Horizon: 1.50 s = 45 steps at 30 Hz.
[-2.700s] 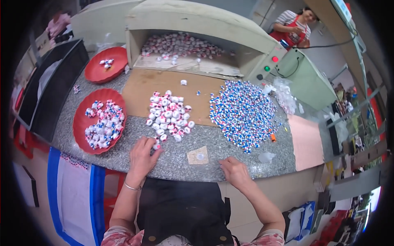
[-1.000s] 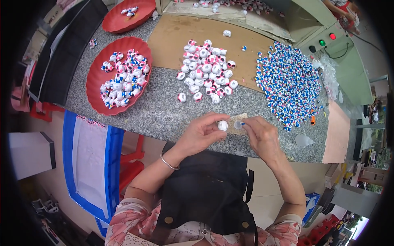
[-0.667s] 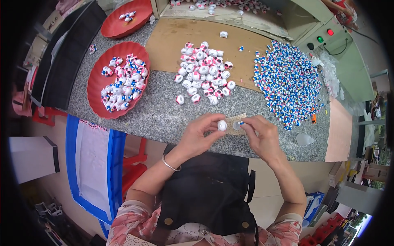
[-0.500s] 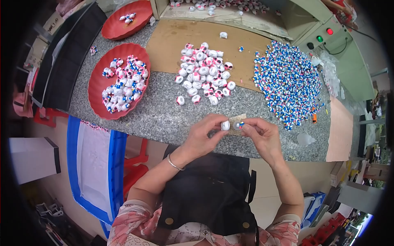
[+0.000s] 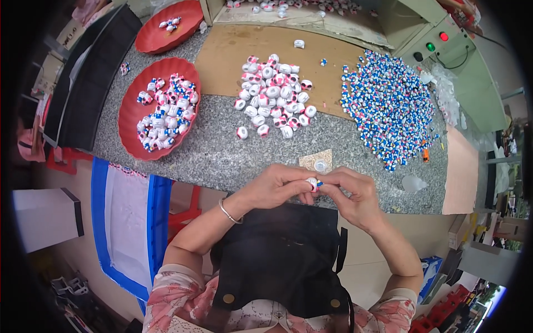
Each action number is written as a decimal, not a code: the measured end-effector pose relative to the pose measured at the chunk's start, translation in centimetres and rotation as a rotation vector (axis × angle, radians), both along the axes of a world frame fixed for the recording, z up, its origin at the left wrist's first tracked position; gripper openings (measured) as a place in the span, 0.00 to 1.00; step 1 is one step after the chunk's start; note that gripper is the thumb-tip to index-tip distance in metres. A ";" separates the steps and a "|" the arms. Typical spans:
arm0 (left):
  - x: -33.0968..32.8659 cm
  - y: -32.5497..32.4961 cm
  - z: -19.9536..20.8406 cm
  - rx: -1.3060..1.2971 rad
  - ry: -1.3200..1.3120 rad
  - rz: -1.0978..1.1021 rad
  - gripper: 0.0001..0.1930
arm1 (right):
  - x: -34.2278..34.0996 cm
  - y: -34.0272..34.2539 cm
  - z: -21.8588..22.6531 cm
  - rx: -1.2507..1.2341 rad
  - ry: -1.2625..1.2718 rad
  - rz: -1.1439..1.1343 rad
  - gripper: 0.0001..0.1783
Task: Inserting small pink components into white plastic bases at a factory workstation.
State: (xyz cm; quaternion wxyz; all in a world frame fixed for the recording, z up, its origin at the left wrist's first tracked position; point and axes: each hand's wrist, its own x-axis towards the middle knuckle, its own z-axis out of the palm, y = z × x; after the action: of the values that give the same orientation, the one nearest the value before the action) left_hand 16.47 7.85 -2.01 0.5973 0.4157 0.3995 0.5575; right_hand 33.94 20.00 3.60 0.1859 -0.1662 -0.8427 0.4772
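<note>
Close to the counter's front edge, my left hand point(image 5: 273, 186) pinches a white and pink toy head point(image 5: 313, 183). My right hand point(image 5: 355, 195) grips a small blue toy body point(image 5: 319, 185) and presses it against the head; fingers hide most of the joint. Just beyond the fingers lies a speckled tan square point(image 5: 306, 161) with a small round white dish point(image 5: 320, 166) on it. Farther back is a heap of loose white and pink toy heads point(image 5: 272, 91). At the right spreads a large pile of small blue toy bodies point(image 5: 388, 105).
A red scalloped bowl point(image 5: 126, 119) of joined toys stands on the left, with a second red bowl point(image 5: 152, 41) behind it. Brown cardboard point(image 5: 222, 61) covers the counter's back. Beyond it rises a pale green machine point(image 5: 466, 72) with lit buttons. A blue crate point(image 5: 100, 222) stands below left.
My hands have come together and drawn nearer to me. The blue body, held apart from the head before, now touches it. The tan square and its dish are more exposed.
</note>
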 end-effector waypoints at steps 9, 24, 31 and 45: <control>0.8 0.1 -0.2 -0.053 -0.051 -0.024 0.15 | 0.4 -0.8 -0.2 -0.007 -0.016 -0.033 0.09; -12.2 -10.5 3.7 0.080 1.438 1.023 0.17 | 4.4 10.1 -4.9 0.562 -0.188 -0.319 0.07; -9.9 -8.1 2.9 0.190 1.382 1.041 0.16 | 3.7 11.0 -5.5 0.783 -0.354 -0.163 0.08; -6.3 -2.9 -0.3 0.092 0.760 0.641 0.19 | 4.8 3.9 -4.2 0.472 -0.353 -0.257 0.09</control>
State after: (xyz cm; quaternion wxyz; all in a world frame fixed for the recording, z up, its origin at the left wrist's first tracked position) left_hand 10.15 4.95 -2.34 0.1892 0.4714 0.6716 0.5393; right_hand 38.74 23.86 -0.61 0.1289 -0.3040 -0.9213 0.2051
